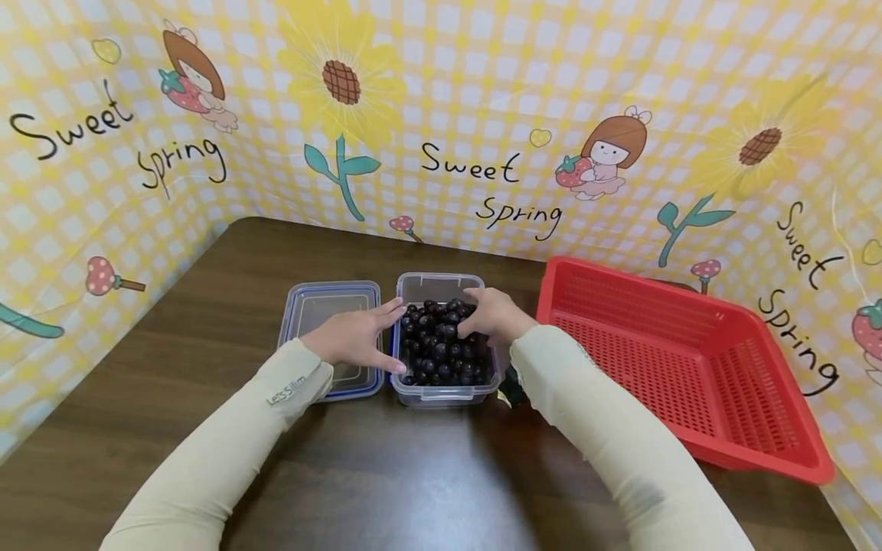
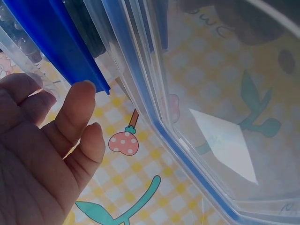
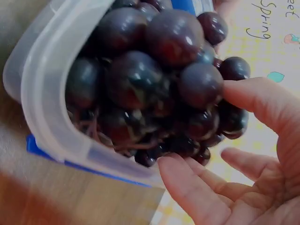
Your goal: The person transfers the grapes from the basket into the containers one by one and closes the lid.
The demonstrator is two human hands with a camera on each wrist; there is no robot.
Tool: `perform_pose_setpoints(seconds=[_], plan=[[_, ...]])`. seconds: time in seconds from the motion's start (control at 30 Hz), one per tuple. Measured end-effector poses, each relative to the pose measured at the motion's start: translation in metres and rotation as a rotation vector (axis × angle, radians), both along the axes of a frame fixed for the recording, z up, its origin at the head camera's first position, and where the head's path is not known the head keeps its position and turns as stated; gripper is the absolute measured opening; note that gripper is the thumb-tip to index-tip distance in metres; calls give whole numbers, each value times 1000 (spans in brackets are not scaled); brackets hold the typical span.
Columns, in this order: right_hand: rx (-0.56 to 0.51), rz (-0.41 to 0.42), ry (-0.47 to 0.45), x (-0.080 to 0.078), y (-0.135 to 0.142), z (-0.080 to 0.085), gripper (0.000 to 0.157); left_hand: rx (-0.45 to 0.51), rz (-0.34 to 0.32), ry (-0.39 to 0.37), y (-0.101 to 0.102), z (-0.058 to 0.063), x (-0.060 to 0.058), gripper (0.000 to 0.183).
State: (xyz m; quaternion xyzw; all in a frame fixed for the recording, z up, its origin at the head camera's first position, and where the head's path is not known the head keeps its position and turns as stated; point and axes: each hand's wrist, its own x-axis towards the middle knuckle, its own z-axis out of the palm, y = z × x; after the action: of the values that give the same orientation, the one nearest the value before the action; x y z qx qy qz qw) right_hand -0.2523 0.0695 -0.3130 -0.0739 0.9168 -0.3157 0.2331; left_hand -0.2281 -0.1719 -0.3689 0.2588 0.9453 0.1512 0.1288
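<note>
Left hand [image 1: 354,337], right hand [image 1: 492,312] spread, empty, flanking purple-black grapes [image 1: 441,348]; red plastic basket [image 1: 747,390] at brown table's [image 1: 344,474] right edge; yellow-checked fabric [image 1: 468,84] behind.

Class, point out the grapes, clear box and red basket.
Grapes [image 1: 439,348]: head view, middle of the pile.
Clear box [image 1: 444,393]: head view, near rim.
Red basket [image 1: 658,367]: head view, bare floor.

Head view bright, sheen on tabletop [image 1: 386,448]; wrist views dimmer: glare on lid [image 2: 226,145], highlights on grapes [image 3: 133,79].
</note>
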Motion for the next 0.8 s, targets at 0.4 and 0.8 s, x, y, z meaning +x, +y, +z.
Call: perform_pose_setpoints(seconds=[0.4,0.8], plan=[[48,3,277,13,-1,0,30,-31,-9,9,2,3,-2,103],[46,-20,343,18,-2,-20,35,-143,-89,214,-5,19,20,84]])
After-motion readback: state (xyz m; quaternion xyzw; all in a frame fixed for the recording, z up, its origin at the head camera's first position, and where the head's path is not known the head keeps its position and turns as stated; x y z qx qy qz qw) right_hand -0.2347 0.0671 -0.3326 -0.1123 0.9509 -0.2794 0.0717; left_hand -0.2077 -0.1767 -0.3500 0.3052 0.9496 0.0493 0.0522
